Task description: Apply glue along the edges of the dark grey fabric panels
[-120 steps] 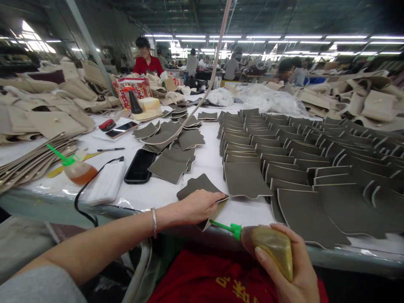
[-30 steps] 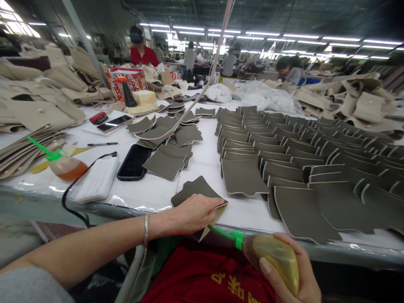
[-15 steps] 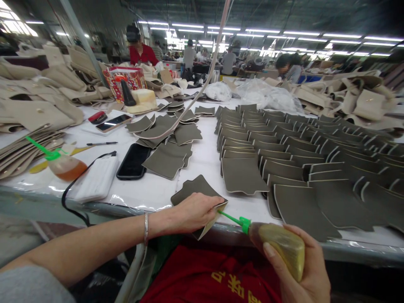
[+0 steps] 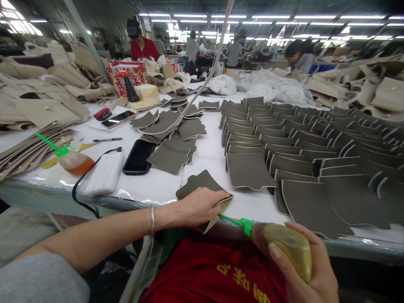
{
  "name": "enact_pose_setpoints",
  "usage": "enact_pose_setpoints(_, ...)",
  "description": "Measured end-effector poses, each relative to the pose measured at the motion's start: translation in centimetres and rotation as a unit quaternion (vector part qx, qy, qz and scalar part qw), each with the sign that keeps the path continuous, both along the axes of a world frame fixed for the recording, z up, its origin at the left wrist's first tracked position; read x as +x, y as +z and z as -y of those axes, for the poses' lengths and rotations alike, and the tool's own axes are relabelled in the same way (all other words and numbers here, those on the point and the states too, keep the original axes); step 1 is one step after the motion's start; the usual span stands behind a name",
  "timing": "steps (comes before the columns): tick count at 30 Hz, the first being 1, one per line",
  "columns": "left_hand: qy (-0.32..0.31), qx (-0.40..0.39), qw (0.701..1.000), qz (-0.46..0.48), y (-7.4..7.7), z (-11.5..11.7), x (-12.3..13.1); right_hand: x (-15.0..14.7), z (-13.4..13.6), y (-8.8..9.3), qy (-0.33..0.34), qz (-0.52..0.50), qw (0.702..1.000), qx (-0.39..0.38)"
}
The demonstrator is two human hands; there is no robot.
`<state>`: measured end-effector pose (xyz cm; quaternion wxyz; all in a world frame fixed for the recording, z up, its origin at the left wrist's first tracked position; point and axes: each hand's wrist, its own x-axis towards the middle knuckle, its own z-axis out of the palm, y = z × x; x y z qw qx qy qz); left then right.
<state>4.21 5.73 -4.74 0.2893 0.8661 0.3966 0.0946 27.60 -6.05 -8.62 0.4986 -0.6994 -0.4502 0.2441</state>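
Note:
My left hand (image 4: pixel 202 206) grips a grey-brown leather piece (image 4: pixel 197 183) at the table's front edge, its near edge folded up so the pale underside shows. My right hand (image 4: pixel 311 265) is wrapped round a squeeze bottle (image 4: pixel 284 244) of yellowish liquid. The bottle's green nozzle (image 4: pixel 235 221) points left, its tip at the pale underside just below my left fingers. To the right stand rows of similar overlapping pieces (image 4: pixel 249 168). A loose pile of them (image 4: pixel 170 155) lies beyond my left hand.
On the left are a black phone (image 4: pixel 139 156), a white power bank (image 4: pixel 104 173), a bottle of orange liquid (image 4: pixel 75 162) and stacked beige pieces (image 4: pixel 28 147). A hose (image 4: pixel 217 54) hangs over the table (image 4: pixel 206 153). Several people are at work farther back.
The whole view has shifted slightly. The nozzle tip has slid a little along the pale underside, toward the near end of the piece. Both hands keep their holds.

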Motion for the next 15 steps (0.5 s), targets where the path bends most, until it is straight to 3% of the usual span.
enact_pose_setpoints(3,0.006,0.002,1.000,0.006,-0.1,0.0,0.0,-0.3,0.2,-0.2,0.002,0.001,1.000,-0.004)
enact_pose_setpoints(6,0.016,-0.002,1.000,0.005,0.0,0.1,0.0,-0.7,0.9,-0.8,0.042,-0.087,0.994,-0.044)
enact_pose_setpoints(9,0.025,0.000,1.000,0.004,0.0,0.2,-0.1,-1.2,1.3,-1.4,0.028,-0.161,0.986,-0.038)
enact_pose_setpoints(15,0.031,0.000,0.999,0.014,-0.4,0.2,0.0,-1.8,1.8,-1.8,0.015,-0.158,0.987,-0.035)
